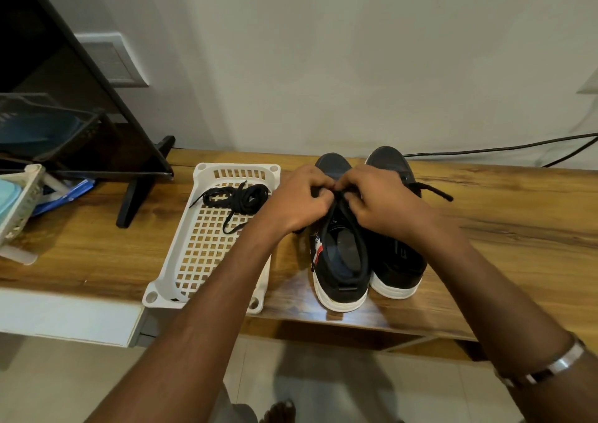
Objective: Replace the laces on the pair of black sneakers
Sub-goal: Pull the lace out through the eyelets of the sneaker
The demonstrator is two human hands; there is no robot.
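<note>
Two black sneakers with white soles stand side by side on the wooden bench, heels toward me: the left sneaker (343,260) and the right sneaker (396,260). My left hand (297,200) and my right hand (383,202) meet over the left sneaker's lacing area, fingers pinched on its black lace. The lace under my fingers is mostly hidden. A lace end (433,191) of the right sneaker trails to the right. A loose bundle of black laces (238,199) lies in the white tray (181,260).
The wooden bench (517,215) runs along a white wall. A dark screen on a black stand (136,196) sits at the left, with a pale basket (19,209) beside it. A black cable (501,147) runs along the back right. A metal band circles my right wrist.
</note>
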